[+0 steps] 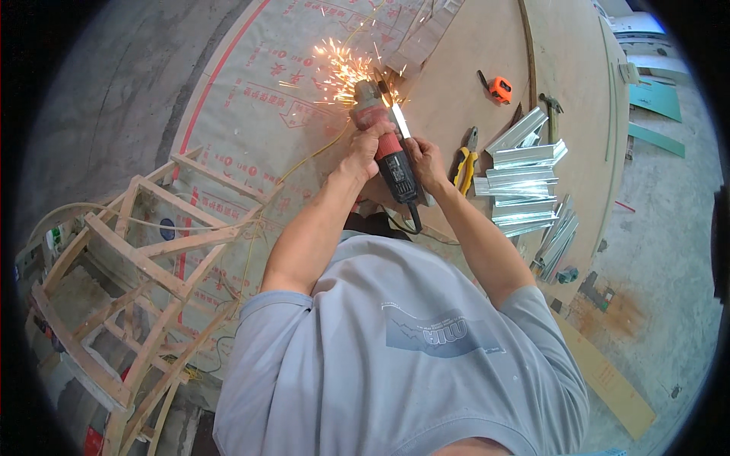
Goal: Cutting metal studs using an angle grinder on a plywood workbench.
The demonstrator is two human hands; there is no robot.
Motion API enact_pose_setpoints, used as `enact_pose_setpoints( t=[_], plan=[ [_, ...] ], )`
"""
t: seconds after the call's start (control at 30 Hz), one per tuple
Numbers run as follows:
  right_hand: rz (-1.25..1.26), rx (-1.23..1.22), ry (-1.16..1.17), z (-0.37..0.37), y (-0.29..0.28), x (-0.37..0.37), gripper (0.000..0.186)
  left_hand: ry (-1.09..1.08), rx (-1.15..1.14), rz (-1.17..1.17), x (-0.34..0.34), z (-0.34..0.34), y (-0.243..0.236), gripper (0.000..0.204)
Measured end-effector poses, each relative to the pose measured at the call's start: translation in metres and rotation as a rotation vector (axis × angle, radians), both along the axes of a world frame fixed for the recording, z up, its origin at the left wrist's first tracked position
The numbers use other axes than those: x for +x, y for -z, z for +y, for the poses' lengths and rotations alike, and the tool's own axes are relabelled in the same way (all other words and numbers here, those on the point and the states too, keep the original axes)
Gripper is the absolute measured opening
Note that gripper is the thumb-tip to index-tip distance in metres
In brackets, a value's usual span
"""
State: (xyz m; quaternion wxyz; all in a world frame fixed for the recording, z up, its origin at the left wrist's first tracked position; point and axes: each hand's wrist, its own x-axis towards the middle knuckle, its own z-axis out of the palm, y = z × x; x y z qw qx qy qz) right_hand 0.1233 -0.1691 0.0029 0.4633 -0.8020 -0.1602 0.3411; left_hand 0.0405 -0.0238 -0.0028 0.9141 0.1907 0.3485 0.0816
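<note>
My left hand [366, 149] is wrapped round the red and black body of an angle grinder [391, 155]. The grinder's disc [382, 85] meets the far end of a shiny metal profile [399, 121], and orange sparks [346, 72] spray away to the far left. Just right of the tool, my right hand [427, 161] is closed on that profile, its fingers partly hidden behind the metal. Yellow-handled pliers [465, 161] lie beside my right wrist. Further right, several cut metal profile pieces [523, 182] are piled on a wooden board [585, 129].
An orange tape measure [500, 90] and a hammer [553, 114] lie at the far right. A wooden sawhorse-like frame [156, 273] stands at my left on printed protective sheeting [258, 99]. A power cord [308, 158] crosses the sheeting. Green board offcuts [655, 99] lie on the floor.
</note>
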Motion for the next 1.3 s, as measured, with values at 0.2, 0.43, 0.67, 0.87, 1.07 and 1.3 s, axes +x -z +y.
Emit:
enact_pose_setpoints(
  t=[0.2, 0.43, 0.67, 0.87, 1.07, 1.3],
  plan=[
    [0.081, 0.059, 0.002, 0.001, 0.000, -0.002, 0.030, -0.018, 0.028, 0.003, -0.002, -0.001, -0.007, 0.025],
    [0.161, 0.183, 0.050, -0.003, 0.020, 0.003, 0.030, -0.027, 0.000, -0.018, -0.003, -0.009, -0.015, 0.031],
    [0.204, 0.204, 0.047, 0.003, -0.003, -0.005, 0.029, -0.032, -0.015, -0.001, -0.005, -0.012, 0.003, 0.031],
    [0.203, 0.261, 0.037, 0.002, 0.002, -0.004, 0.031, -0.051, 0.006, 0.009, -0.005, -0.016, 0.006, 0.031],
    [0.054, 0.106, -0.008, -0.003, 0.009, 0.006, 0.030, 0.000, -0.036, -0.028, -0.006, -0.014, -0.002, 0.031],
    [-0.802, -0.267, -0.189, -0.017, -0.025, -0.007, 0.053, 0.048, -0.018, -0.119, -0.020, 0.020, -0.026, 0.033]
  ],
)
